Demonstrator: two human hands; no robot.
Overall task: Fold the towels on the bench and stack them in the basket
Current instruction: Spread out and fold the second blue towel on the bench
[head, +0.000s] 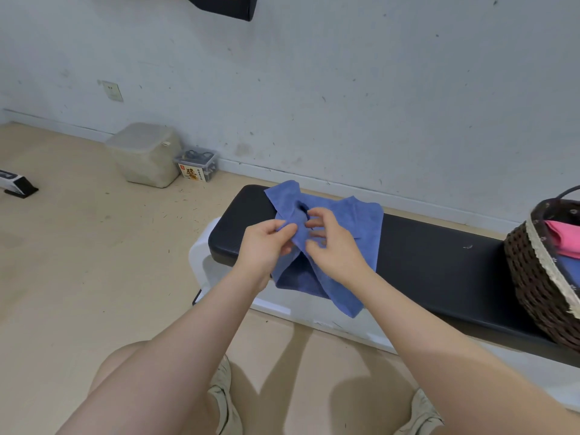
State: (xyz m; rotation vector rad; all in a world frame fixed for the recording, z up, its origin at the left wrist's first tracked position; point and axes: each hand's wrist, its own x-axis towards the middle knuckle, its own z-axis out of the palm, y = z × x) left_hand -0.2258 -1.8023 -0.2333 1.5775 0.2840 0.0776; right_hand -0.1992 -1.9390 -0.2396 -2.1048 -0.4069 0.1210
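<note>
At bench (423, 262) left end | your left hand (266, 243) pinches blue towel (354, 221) edge, right hand (332, 243) fingers spread, loosely touching cloth | step: squaring for first fold | next: match corners | basket (533, 277) right

Far left of hands, by wall: 1 beige lidded bin (146, 153), touching it 1 clear plastic box (198, 164) w/ orange label. Further left: black-white device (15, 183) on floor. Above: wall socket (112, 91).
</note>
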